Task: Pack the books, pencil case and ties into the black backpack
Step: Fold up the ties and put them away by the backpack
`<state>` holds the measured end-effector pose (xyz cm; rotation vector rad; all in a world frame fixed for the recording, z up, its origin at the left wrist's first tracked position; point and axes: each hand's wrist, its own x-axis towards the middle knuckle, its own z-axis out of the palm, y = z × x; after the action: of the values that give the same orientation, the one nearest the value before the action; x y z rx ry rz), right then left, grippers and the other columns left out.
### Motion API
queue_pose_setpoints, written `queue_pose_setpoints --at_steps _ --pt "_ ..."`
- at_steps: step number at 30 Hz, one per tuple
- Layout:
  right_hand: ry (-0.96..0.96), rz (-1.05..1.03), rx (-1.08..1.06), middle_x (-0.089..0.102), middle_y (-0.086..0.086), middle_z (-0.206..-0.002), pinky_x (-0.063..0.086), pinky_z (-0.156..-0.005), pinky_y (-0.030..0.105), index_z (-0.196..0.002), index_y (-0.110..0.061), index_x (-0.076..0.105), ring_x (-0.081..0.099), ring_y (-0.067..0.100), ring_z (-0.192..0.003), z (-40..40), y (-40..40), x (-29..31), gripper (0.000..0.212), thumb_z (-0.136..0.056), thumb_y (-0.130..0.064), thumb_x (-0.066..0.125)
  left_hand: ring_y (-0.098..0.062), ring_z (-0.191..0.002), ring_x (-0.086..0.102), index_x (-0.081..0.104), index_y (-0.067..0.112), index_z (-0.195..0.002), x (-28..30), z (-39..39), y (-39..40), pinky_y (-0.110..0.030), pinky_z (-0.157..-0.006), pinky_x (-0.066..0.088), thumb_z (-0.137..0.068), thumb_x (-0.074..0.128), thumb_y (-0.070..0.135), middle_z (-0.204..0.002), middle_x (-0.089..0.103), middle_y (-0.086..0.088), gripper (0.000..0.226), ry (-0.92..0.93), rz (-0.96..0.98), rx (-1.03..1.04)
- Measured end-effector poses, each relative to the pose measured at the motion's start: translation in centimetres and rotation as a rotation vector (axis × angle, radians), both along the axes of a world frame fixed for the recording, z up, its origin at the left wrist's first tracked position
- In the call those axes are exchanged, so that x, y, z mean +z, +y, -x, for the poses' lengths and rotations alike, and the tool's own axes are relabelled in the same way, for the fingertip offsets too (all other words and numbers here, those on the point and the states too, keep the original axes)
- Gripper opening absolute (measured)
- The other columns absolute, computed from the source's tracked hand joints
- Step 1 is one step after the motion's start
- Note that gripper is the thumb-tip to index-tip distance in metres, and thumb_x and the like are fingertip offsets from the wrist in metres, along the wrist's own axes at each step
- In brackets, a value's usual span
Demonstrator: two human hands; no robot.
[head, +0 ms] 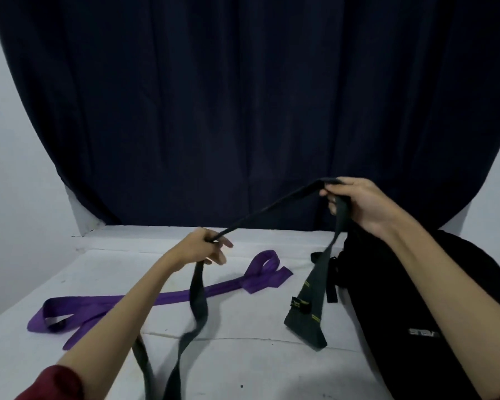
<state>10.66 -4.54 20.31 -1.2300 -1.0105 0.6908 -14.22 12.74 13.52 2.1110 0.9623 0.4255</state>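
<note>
grey tie (306, 307) with unreadable yellow label, pinched by both hands, left hand (207, 249), right hand (355, 202)

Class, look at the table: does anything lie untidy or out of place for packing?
Yes. The purple tie sprawls unfolded across the white table, looped at both ends, outside the black backpack.

Purple tie (168, 298) and black backpack (416, 307) flank bare tabletop (251, 310).
</note>
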Motion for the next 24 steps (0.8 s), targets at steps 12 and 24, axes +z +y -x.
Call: queue_pose_setpoints --at_steps 12,24 --pt "-0.284 0.165 0.457 0.072 0.009 -0.096 0.051 -0.081 0.032 -0.104 -0.008 0.067 0.067 0.024 -0.091 5.1 2.8 -0.2 0.039 -0.086 -0.040 0.057 -0.008 -0.056 0.047 0.054 0.015 -0.104 11.9 -5.7 -4.9 -0.018 -0.052 0.042 -0.085 0.045 -0.007 -0.074 0.055 0.000 0.031 -0.096 -0.307 -0.263" --pt "0.190 -0.143 0.202 0.052 0.000 -0.050 0.039 -0.047 0.022 -0.091 -0.006 0.061 0.046 0.009 -0.041 3.2 3.3 3.6 0.020 -0.098 -0.016 0.045 -0.019 -0.084 0.070 0.071 0.008 -0.103 7.3 -2.9 0.4 -0.029 -0.080 0.058 -0.099 0.049 0.012 -0.091 0.073 -0.005 0.022 -0.093 0.077 -0.199"
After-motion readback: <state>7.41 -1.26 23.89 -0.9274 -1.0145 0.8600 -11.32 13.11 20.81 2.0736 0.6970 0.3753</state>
